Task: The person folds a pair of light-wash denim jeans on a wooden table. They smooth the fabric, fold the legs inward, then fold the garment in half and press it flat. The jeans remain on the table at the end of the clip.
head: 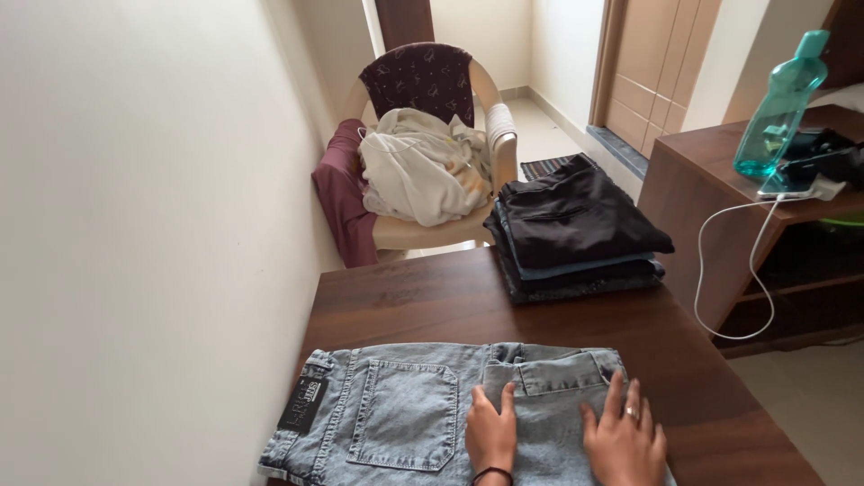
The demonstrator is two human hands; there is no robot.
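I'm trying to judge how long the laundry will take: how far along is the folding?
Done: a stack of folded dark trousers sits at the far end of the wooden table. In hand: light blue jeans lie back pockets up, with the left hand and right hand pressed flat on them. Left: a heap of pale clothes on the plastic chair.

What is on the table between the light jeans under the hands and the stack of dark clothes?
Nothing: in the head view, only bare brown table shows between the light jeans and the stack of dark clothes.
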